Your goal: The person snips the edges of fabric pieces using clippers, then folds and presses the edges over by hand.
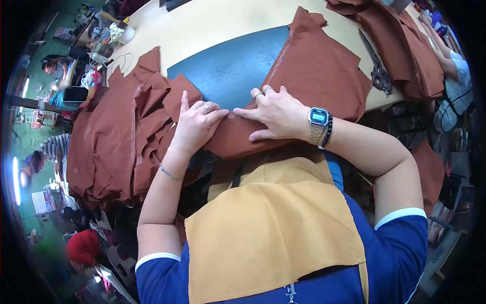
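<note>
A reddish-brown fabric piece [324, 71] lies partly over a dark blue-grey sheet [228, 63] on the table and reaches the edge nearest me. My left hand [199, 117] is at its lower left part, fingers bent, with thumb and forefinger pressed together on a fold. One finger stands up from the rest. Beside it, my right hand [276, 111] lies palm down on the same piece. Its forefinger is stretched toward the left fingertips, and the thumb is spread apart. Both hands wear rings; a watch [319, 117] is on the right wrist.
A heap of brown pieces [114, 131] covers the left side. Dark scissors [379, 76] rest at the right, near more stacked brown fabric [400, 45]. A white cup [125, 34] stands at the far left. Other people sit around, one with a red head covering [83, 247].
</note>
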Motion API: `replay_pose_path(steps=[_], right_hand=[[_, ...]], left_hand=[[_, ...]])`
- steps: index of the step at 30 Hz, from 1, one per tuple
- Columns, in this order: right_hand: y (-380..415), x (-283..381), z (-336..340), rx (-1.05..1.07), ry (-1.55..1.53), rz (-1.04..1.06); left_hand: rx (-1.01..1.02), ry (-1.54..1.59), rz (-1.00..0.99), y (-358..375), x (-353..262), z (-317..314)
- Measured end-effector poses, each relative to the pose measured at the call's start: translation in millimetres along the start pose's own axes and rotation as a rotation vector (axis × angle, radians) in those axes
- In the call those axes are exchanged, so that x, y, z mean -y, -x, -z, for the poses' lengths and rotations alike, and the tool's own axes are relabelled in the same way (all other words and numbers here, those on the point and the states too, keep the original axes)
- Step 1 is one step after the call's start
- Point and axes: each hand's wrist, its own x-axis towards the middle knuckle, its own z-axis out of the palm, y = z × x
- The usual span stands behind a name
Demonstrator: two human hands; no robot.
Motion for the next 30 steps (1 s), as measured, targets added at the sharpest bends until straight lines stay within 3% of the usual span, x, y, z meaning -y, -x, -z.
replay_pose_path(steps=[7,10,12,13,15,22,24,26,28,29,30], right_hand=[[3,-11,5,0.083,-0.106,-0.031],[18,-41,-20,-0.355,-0.057,0.176],[32,-45,-25,-0.319,-0.166,0.1],[36,-45,-33,-0.324,-0.192,0.053],[36,-38,-43,-0.346,-0.207,-0.03],[11,-4,-53,-0.47,-0.218,-0.338],[3,3,-56,-0.5,-0.29,-0.373],[2,9,-52,-0.531,-0.509,-0.345],[-1,7,-37,-0.535,-0.875,-0.247],[-7,-2,-36,-0.634,-1.006,-0.084],[-7,-3,-26,-0.705,-1.043,-0.131]], left_hand=[[0.056,-0.071,0.071,7,-8,6],[-0.1,-0.104,0.181,16,-40,22],[-0.182,0.153,0.166,42,-45,28],[-0.063,0.084,0.203,58,-52,34],[-0.015,0.098,0.341,72,-71,36],[-0.12,0.217,0.464,56,-92,3],[-0.155,0.301,0.463,43,-90,-8],[-0.012,0.979,0.772,28,-91,-4],[-0.541,1.45,0.814,26,-89,-23],[-0.629,1.506,1.039,27,-85,-19],[-0.728,1.55,1.274,25,-74,2]])
